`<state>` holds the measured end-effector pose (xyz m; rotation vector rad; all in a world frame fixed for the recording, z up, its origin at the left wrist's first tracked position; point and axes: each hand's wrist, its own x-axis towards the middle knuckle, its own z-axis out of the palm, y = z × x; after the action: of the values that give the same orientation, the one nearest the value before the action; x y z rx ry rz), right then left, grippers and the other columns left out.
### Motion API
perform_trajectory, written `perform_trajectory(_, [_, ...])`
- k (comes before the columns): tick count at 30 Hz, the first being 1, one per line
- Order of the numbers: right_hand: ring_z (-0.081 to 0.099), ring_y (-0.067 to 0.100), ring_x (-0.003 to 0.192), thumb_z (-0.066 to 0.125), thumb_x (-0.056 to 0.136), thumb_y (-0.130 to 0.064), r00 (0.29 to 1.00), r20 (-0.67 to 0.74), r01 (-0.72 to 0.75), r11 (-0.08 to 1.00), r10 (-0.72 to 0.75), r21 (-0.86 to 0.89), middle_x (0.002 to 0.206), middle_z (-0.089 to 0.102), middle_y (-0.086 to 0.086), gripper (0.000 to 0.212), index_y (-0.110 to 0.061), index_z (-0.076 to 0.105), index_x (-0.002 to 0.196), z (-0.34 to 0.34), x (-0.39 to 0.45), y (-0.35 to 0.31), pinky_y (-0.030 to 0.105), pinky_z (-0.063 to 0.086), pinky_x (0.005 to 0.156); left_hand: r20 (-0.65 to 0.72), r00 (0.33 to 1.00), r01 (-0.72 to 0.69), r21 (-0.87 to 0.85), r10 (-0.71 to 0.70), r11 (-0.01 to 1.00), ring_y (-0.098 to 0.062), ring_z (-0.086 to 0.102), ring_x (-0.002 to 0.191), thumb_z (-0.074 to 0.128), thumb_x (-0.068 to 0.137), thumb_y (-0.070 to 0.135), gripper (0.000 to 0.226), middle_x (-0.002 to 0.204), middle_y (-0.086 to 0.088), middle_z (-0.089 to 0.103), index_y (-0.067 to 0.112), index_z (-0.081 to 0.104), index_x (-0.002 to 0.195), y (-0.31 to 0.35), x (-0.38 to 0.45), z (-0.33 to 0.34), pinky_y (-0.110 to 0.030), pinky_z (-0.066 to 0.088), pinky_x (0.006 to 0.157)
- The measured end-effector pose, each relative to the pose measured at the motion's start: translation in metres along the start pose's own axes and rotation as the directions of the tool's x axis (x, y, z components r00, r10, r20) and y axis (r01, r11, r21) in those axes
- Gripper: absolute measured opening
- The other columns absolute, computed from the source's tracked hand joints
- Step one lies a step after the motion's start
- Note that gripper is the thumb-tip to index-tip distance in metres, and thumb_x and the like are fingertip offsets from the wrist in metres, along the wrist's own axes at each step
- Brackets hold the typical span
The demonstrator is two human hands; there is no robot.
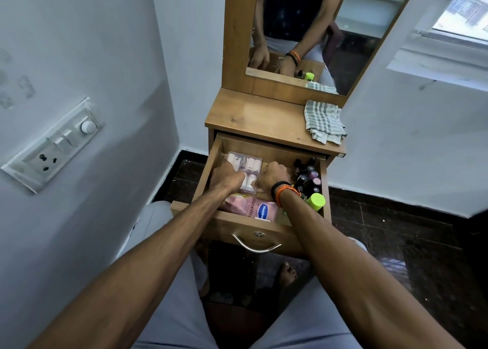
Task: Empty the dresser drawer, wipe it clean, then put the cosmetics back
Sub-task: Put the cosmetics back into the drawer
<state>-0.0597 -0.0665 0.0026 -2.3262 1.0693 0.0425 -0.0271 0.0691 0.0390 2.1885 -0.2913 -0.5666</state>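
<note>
The wooden dresser drawer [239,220] is pulled out and holds cosmetics. A clear plastic case of white and pink pieces [249,165] lies at its back left. My left hand [225,177] grips the case's left edge and my right hand [274,177] closes on its right edge. A pink Vaseline tube [253,208] lies flat at the drawer's front, partly under my forearms. Several dark nail polish bottles [309,177] and a bottle with a lime-green cap [316,201] stand along the right side. A checked cloth [323,121] sits on the dresser top [253,116].
A mirror [311,31] rises behind the dresser top. A white wall with a switch and socket plate [56,142] is close on the left. A wall with a window [459,13] is on the right. Dark tiled floor [396,243] lies beneath.
</note>
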Motion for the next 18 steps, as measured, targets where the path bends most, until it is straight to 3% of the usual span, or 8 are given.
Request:
perform_trajectory(4, [0.062,0.031,0.105,0.073,0.087,-0.026,0.999,-0.03,0.026,1.0,-0.027,-0.016,0.109,0.064,0.014,0.02,-0.009,0.074,0.097,0.003,-0.006,-0.001,0.043,0.058,0.088,0.004,1.0,-0.007,-0.013,0.007,1.0,-0.024,0.068,0.087,0.055,0.096,0.013,0.018,0.103,-0.012,0.071,0.006,0.065,0.11,0.0,-0.004,-0.002,-0.033,0.055,0.072])
perform_trajectory(9, [0.062,0.031,0.101,0.072,0.082,-0.013,0.997,-0.054,0.063,0.998,-0.064,-0.02,0.093,0.065,0.01,0.006,-0.008,0.074,0.083,0.004,-0.015,-0.002,0.044,0.06,0.081,0.02,1.0,-0.02,-0.023,0.021,1.0,-0.027,0.069,0.092,0.057,0.094,0.009,0.02,0.104,-0.011,0.071,0.007,0.065,0.112,0.001,-0.009,-0.005,-0.033,0.055,0.074])
perform_trajectory(13, [0.066,0.031,0.095,0.072,0.083,-0.013,0.998,-0.034,0.049,0.999,-0.049,0.009,0.097,0.07,0.015,0.007,-0.006,0.073,0.083,0.0,-0.018,-0.002,0.045,0.061,0.08,0.033,0.999,-0.034,-0.016,0.035,0.999,-0.02,0.064,0.08,0.056,0.091,0.005,0.022,0.103,-0.011,0.071,0.008,0.065,0.111,0.001,-0.011,-0.007,-0.024,0.046,0.059])
perform_trajectory(18, [0.065,0.028,0.096,0.07,0.09,-0.023,0.999,-0.029,0.032,0.997,-0.03,0.074,0.114,0.065,0.014,0.014,-0.009,0.073,0.089,-0.002,-0.018,0.001,0.043,0.058,0.089,0.059,0.998,-0.039,-0.008,0.039,0.999,-0.02,0.066,0.081,0.056,0.089,0.004,0.027,0.104,-0.009,0.071,0.01,0.064,0.114,0.001,-0.014,-0.01,-0.025,0.049,0.062])
